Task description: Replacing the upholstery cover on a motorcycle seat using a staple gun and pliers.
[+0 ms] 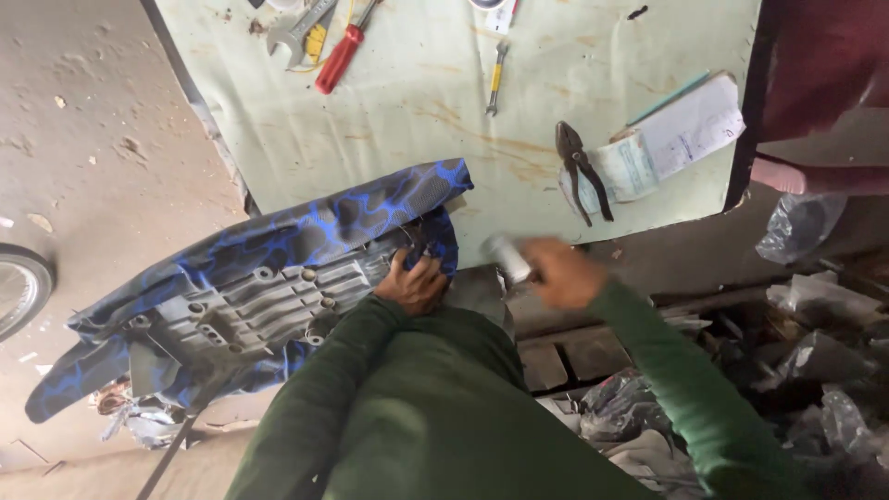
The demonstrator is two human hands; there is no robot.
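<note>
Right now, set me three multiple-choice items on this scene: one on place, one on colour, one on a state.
1. Where do the pliers lie?
A. on the pale table cover
B. on the floor
C. in a hand

2. What colour is the screwdriver handle?
A. green
B. red
C. white

3. What is the left hand doing?
A. hanging free
B. holding a wrench
C. gripping the blue-black seat cover

Key: A, the pliers rest on the cover beside papers; B, the handle is plainly red; C, its fingers pinch the cover's edge.
</note>
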